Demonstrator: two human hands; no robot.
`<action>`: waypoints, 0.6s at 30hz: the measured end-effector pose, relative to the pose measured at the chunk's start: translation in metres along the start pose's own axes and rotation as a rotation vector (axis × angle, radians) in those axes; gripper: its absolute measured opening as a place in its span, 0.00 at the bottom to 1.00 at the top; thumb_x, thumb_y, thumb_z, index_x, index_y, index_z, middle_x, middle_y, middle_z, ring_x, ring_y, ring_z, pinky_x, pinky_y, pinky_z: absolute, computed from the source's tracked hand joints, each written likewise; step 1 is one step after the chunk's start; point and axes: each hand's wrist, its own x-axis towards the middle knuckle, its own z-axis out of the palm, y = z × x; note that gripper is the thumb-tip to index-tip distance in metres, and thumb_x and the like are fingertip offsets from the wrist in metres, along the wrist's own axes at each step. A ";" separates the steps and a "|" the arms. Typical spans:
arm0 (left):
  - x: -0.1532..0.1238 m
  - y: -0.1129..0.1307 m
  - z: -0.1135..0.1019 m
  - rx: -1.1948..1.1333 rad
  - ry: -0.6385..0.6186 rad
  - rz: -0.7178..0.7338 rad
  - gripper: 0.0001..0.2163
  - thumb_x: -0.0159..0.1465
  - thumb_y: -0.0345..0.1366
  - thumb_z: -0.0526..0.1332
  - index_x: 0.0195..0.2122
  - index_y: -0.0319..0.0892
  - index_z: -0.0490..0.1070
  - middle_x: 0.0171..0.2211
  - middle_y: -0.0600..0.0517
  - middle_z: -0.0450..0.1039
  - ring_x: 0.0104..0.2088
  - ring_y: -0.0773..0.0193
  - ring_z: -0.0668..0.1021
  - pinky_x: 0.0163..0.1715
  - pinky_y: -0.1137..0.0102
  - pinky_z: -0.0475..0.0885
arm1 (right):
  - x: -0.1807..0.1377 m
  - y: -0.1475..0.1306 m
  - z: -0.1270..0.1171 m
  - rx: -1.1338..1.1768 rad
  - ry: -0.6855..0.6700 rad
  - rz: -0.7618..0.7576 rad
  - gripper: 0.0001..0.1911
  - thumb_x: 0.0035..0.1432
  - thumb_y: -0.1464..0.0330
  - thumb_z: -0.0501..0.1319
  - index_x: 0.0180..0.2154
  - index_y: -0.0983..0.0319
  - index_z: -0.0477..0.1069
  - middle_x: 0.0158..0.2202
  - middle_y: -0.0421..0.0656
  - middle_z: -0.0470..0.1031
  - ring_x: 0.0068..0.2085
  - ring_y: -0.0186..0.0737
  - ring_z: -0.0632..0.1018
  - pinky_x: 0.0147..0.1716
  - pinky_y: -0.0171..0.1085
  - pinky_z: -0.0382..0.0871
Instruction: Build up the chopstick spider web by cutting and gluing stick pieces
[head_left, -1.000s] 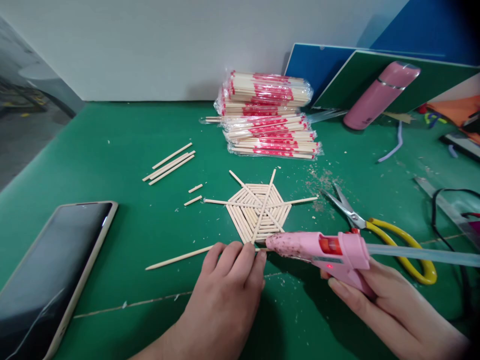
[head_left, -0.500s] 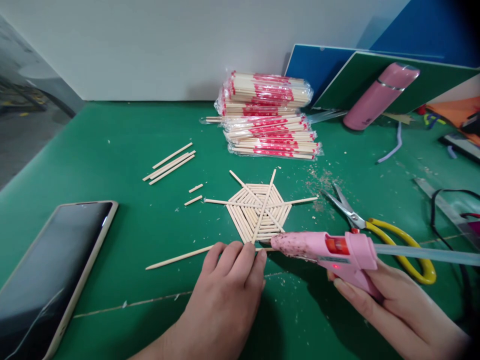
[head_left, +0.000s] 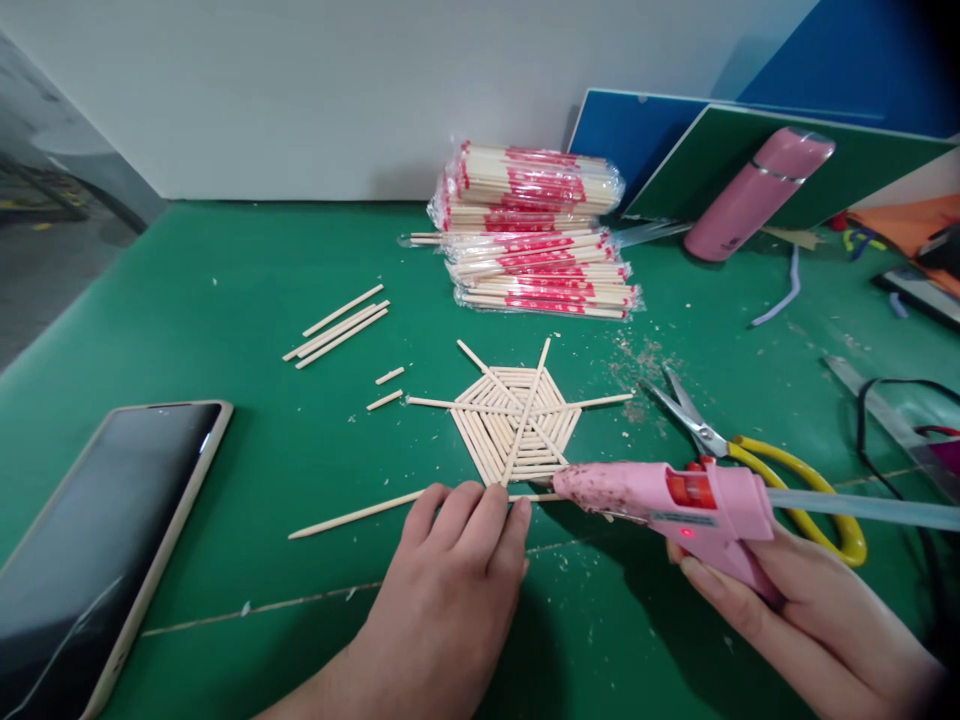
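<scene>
A web-shaped hexagon of wooden sticks (head_left: 517,425) lies flat on the green table, with longer sticks crossing it as spokes. My left hand (head_left: 457,570) is at its near edge, fingers bent down over the end of a spoke and a short stick (head_left: 536,497). What the fingertips press is partly hidden. A longer pointed stick (head_left: 352,514) reaches out to the left from under this hand. In my right hand (head_left: 787,600) is a pink hot glue gun (head_left: 675,500) with a lit red light and a clear glue stick in its back. Its nozzle points left, close to the hexagon's lower right edge.
Wrapped bundles of chopsticks (head_left: 540,235) are stacked at the back. Cut sticks (head_left: 337,325) lie left of centre, above a phone (head_left: 112,540). Yellow-handled scissors (head_left: 720,440) lie behind the glue gun. A pink bottle (head_left: 757,195) leans against boards at back right.
The glue gun in my right hand has moved a little to the right along the hexagon's near edge. My left hand stays in nearly the same place.
</scene>
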 end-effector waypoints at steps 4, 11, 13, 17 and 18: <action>0.000 0.000 0.000 -0.012 -0.013 0.000 0.14 0.57 0.31 0.52 0.45 0.42 0.64 0.41 0.48 0.66 0.40 0.56 0.67 0.43 0.57 0.61 | -0.002 0.002 -0.001 -0.002 0.020 0.009 0.12 0.55 0.60 0.52 0.37 0.57 0.69 0.29 0.41 0.73 0.27 0.38 0.75 0.27 0.32 0.71; -0.001 0.000 0.002 -0.015 0.024 -0.012 0.14 0.57 0.29 0.51 0.45 0.42 0.65 0.39 0.48 0.66 0.39 0.57 0.67 0.42 0.58 0.61 | -0.008 0.015 0.006 -0.009 0.066 0.008 0.18 0.55 0.59 0.53 0.46 0.58 0.66 0.35 0.42 0.75 0.35 0.42 0.76 0.37 0.35 0.72; -0.002 -0.001 0.003 -0.022 0.011 -0.004 0.14 0.57 0.30 0.51 0.45 0.41 0.64 0.39 0.47 0.66 0.39 0.56 0.67 0.43 0.56 0.61 | -0.010 0.020 0.008 -0.012 0.077 0.028 0.18 0.54 0.59 0.54 0.46 0.57 0.66 0.36 0.42 0.75 0.36 0.41 0.77 0.37 0.34 0.72; -0.001 -0.001 0.003 -0.033 0.007 0.008 0.15 0.57 0.31 0.52 0.46 0.41 0.64 0.40 0.47 0.66 0.40 0.56 0.67 0.43 0.56 0.61 | -0.010 0.023 0.008 -0.017 0.099 0.065 0.18 0.52 0.58 0.56 0.44 0.57 0.67 0.37 0.41 0.74 0.36 0.41 0.76 0.37 0.33 0.71; -0.001 -0.001 0.003 -0.030 0.007 0.002 0.14 0.58 0.30 0.52 0.46 0.41 0.64 0.39 0.48 0.66 0.40 0.56 0.67 0.43 0.57 0.61 | -0.010 0.022 0.007 -0.013 0.094 0.072 0.17 0.53 0.58 0.55 0.44 0.58 0.67 0.38 0.42 0.74 0.37 0.42 0.76 0.37 0.34 0.71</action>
